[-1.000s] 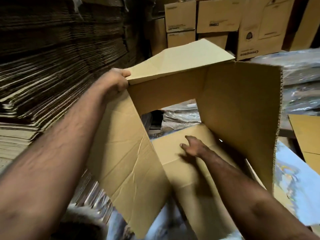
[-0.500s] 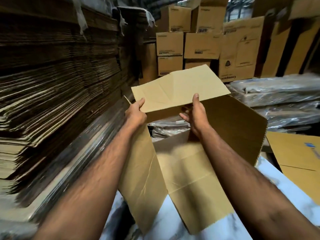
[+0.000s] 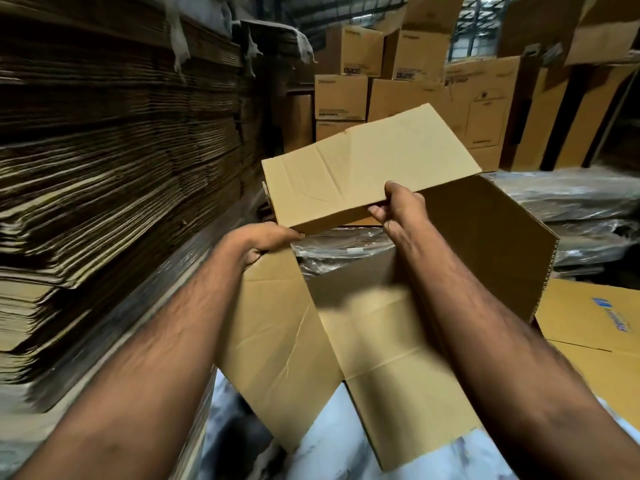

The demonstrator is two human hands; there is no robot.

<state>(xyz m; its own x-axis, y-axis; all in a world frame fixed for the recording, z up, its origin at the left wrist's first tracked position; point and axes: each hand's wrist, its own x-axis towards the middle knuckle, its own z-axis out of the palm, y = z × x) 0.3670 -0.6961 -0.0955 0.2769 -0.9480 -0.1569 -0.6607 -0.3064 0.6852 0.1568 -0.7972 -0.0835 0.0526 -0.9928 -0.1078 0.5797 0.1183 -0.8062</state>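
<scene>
A plain brown cardboard box point(image 3: 485, 244), opened into a tube, is held up in front of me. Its top flap point(image 3: 363, 168) is folded over toward me and lies tilted. My left hand point(image 3: 263, 240) grips the box's left wall at the near left corner, just under the flap. My right hand point(image 3: 398, 209) pinches the flap's near edge, thumb on top and fingers underneath. The left wall point(image 3: 277, 341) and a lower flap point(image 3: 398, 382) hang down between my forearms. The right wall stands dark and upright.
A tall stack of flat cardboard sheets point(image 3: 104, 202) fills the left side, close to my left arm. Built cartons point(image 3: 381, 81) are piled at the back. Plastic-wrapped bundles point(image 3: 571, 202) lie to the right, a flat printed carton point(image 3: 595, 327) nearer, a pale surface point(image 3: 329, 452) below.
My right hand left the lower flap inside the box and rose to the top flap's edge, which now folds down further. The box swung higher and my view tilted up.
</scene>
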